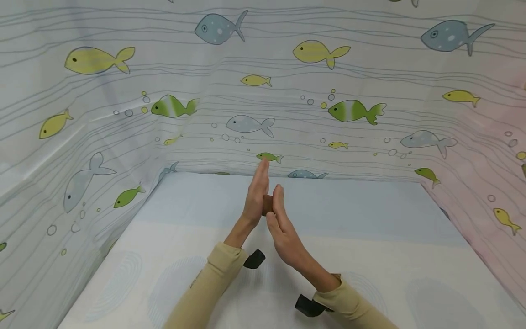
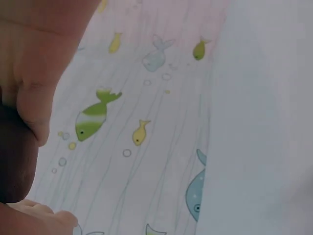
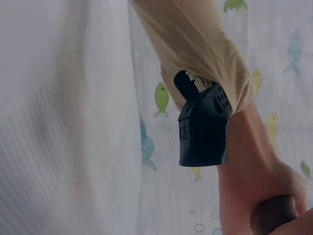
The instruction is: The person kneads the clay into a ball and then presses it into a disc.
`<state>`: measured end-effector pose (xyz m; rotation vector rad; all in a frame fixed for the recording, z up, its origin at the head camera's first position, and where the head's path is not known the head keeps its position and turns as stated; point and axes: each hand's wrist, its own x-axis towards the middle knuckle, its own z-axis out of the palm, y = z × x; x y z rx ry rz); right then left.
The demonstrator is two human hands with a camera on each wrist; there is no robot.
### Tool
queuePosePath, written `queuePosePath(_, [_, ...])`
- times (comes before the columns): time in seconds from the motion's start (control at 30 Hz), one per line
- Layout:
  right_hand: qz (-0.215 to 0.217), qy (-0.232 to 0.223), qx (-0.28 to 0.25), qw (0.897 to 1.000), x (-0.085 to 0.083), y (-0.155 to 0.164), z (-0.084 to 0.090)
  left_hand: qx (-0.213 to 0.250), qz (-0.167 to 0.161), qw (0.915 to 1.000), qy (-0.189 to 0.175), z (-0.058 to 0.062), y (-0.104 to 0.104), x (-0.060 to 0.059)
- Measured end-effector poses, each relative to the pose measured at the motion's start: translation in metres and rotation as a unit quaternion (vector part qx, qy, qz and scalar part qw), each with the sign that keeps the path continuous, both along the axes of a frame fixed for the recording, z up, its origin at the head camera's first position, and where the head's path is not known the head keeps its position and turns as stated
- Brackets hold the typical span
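A small dark brown lump (image 1: 267,204) with a rounded edge sits between my two palms, in front of me over the table's far part. My left hand (image 1: 255,201) is held flat with straight fingers pointing up and away, its palm against the lump. From the other side, the straight-fingered right hand (image 1: 284,230) presses on it, thumb side toward me. At the left edge of the left wrist view the lump (image 2: 17,161) shows dark and smooth, partly covered by hand. The right wrist view catches it (image 3: 274,215) against the left palm.
Both hands are above a white and pale blue tabletop (image 1: 349,210). Behind and at the sides hang fish-patterned curtains (image 1: 287,132). Black wrist cameras jut from both beige sleeves, one at the left wrist (image 1: 255,259) and one at the right (image 1: 309,305).
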<state>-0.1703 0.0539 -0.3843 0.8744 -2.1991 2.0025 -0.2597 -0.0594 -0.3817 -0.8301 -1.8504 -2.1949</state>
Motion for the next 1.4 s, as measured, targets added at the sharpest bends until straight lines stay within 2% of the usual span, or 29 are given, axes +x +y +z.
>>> queuePosePath(0.23, [-0.011,0.005,0.003,1.0,0.002,-0.003,-0.001,-0.013,-0.01,0.9994,-0.029,-0.012,0.0,0.002])
queuePosePath(0.47, [-0.016,0.019,0.007,1.0,-0.007,-0.002,0.001,-0.038,-0.012,0.9975,-0.059,-0.02,0.005,0.009])
queuePosePath(0.93, [-0.048,0.011,-0.011,0.999,-0.029,0.004,0.0,-0.055,-0.026,0.9968,-0.052,-0.022,0.015,0.02])
queuePosePath(1.2, [-0.099,0.013,-0.019,0.995,-0.042,0.012,-0.006,-0.083,-0.027,0.9957,-0.03,-0.025,0.024,0.03])
queuePosePath(1.4, [-0.104,0.02,-0.032,0.994,-0.047,0.015,-0.006,-0.099,-0.023,0.9947,-0.016,-0.026,0.029,0.036])
